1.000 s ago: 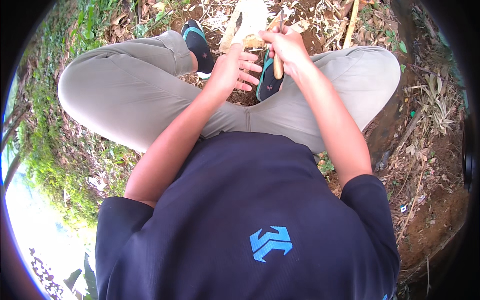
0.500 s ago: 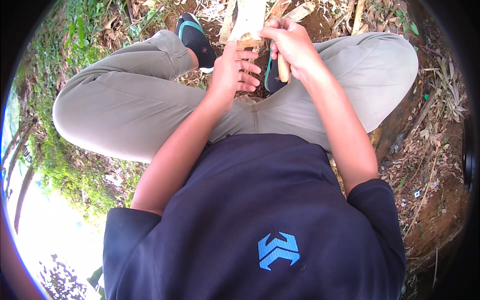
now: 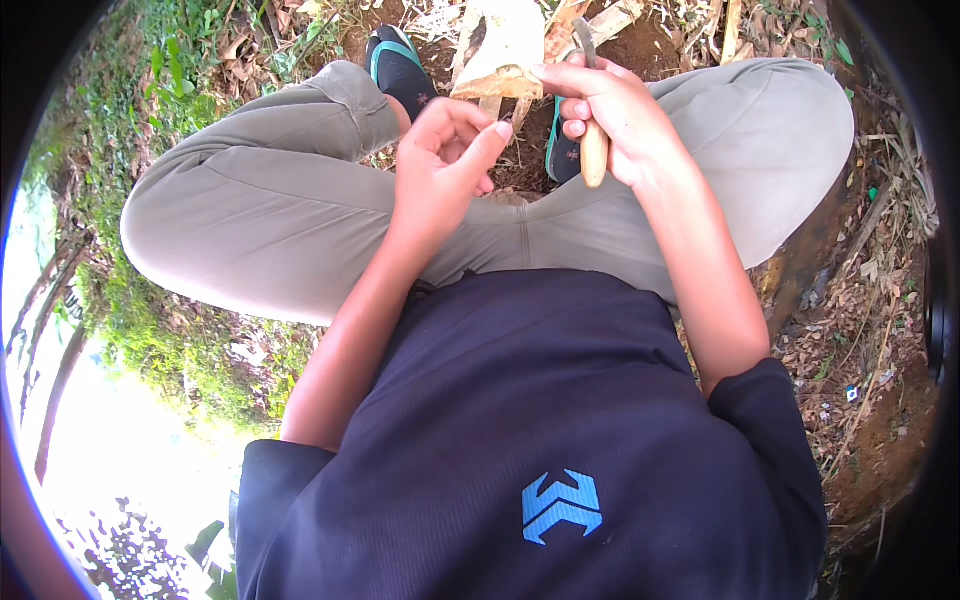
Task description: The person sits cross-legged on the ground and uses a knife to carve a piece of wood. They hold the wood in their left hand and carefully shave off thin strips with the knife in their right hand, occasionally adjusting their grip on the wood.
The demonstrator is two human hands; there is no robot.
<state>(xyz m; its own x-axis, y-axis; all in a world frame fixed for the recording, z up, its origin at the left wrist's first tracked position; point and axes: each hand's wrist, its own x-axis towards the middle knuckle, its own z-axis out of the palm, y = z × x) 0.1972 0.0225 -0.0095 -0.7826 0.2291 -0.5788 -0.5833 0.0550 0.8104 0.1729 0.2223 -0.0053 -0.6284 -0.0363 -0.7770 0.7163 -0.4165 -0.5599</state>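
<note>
My right hand (image 3: 625, 115) is closed round the pale wooden handle (image 3: 594, 158) of a small curved-blade knife. Its grey metal blade (image 3: 583, 42) points away from me, and the thumb side of that hand lies against the edge of a pale piece of wood (image 3: 508, 45). This wood is bright on top, with a rough, browner near end, and its far end runs out of view. To its near left, apart from it, is my left hand (image 3: 445, 160), fingers curled in and thumb bent toward the index finger. Whether anything sits between those fingertips is hidden.
My bent legs in grey-green trousers (image 3: 260, 210) frame the work. Dark shoes with green trim (image 3: 400, 75) stand either side of the wood. Wood strips (image 3: 615, 18) and shavings litter the brown soil beyond. Green plants (image 3: 165, 65) grow at the left; dry leaves (image 3: 850, 330) lie at the right.
My left hand has drawn back from the wood's near end, and its outstretched fingers have curled in. My right hand still grips the knife, whose curved blade now shows upright.
</note>
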